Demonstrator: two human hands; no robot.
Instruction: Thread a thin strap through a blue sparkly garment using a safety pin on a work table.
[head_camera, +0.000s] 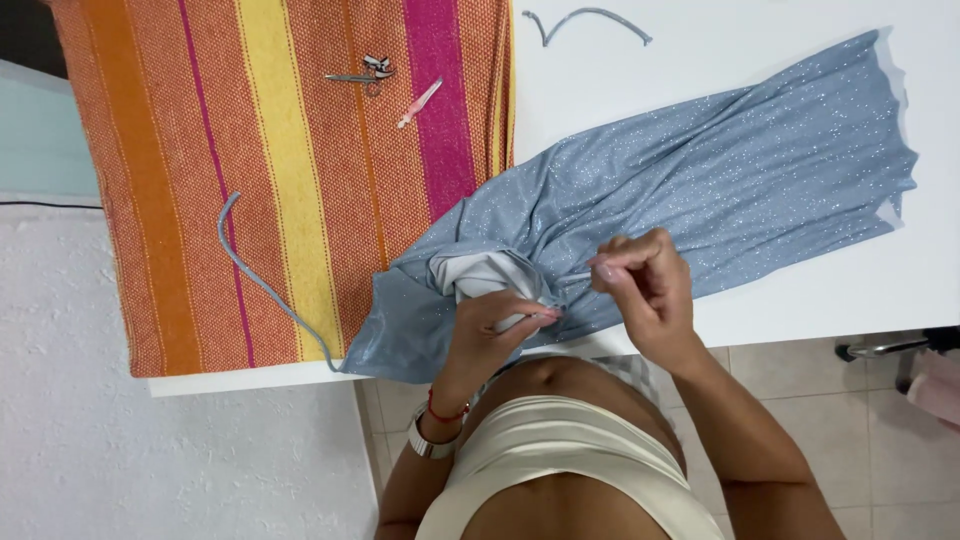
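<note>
**Operator:** Report position of the workpiece.

**Inspector:** The blue glitter fabric lies across the white worktop, running from the upper right down to the near edge, where its lower end overlaps the striped cloth and hangs slightly over the edge. A pale lining section is exposed at the bunched end.

**Operator:** State of the left hand.

**Inspector:** The left hand is closed, pinching the bunched fabric edge between thumb and fingertips, just below the lining.

**Operator:** State of the right hand.

**Inspector:** The right hand is clenched around a thin, light-coloured tool whose tip points toward the left hand. The tool type cannot be determined. The two hands are near each other, not touching.

**Operator:** Other items.

**Inspector:** On the striped cloth: small scissors, a pink slender tool, and a grey-blue fabric strip trailing to the near edge. A second strip lies curved on the bare worktop at the far side. The left wrist carries a red cord and a watch.
</note>
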